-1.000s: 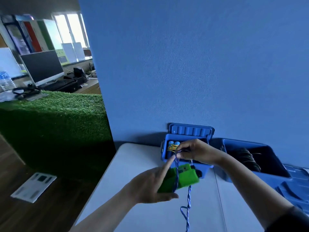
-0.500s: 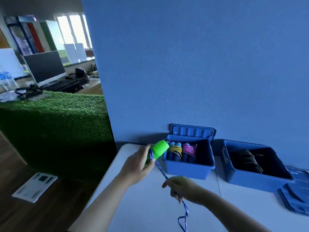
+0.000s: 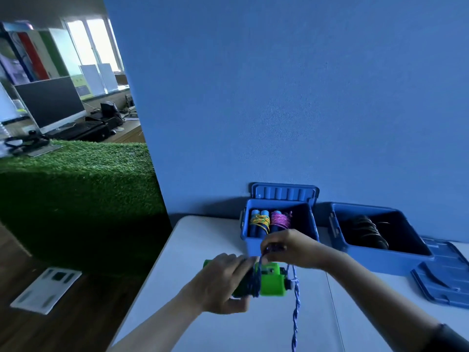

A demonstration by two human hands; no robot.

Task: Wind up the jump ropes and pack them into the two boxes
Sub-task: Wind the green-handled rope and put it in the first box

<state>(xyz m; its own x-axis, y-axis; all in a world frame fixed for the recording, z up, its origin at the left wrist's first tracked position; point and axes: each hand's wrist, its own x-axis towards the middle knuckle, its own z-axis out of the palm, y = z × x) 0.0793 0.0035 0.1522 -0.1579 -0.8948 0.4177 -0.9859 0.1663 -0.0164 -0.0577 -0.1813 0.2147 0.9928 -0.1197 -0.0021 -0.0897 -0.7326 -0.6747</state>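
My left hand (image 3: 223, 283) grips the green jump-rope handles (image 3: 270, 282), held sideways above the white table (image 3: 203, 240). A blue twisted rope (image 3: 295, 306) loops round the handles and hangs down to the bottom edge. My right hand (image 3: 289, 247) pinches that rope just above the handles. Behind them stands the left blue box (image 3: 253, 243), open, with two wound ropes inside, one yellow (image 3: 260, 221) and one pink (image 3: 280, 219). The right blue box (image 3: 380, 257) holds dark coiled ropes (image 3: 368, 231).
A loose blue lid (image 3: 446, 275) lies at the table's right. The left box's lid (image 3: 284, 193) leans against the blue wall. Left of the table are a green turf-covered block (image 3: 76, 179), a desk with a monitor (image 3: 50, 102) and a white scale (image 3: 45, 289) on the floor.
My left hand brought the green handles down from near the box to a sideways hold. My right hand rose from the table, carrying the rope up over the handles.
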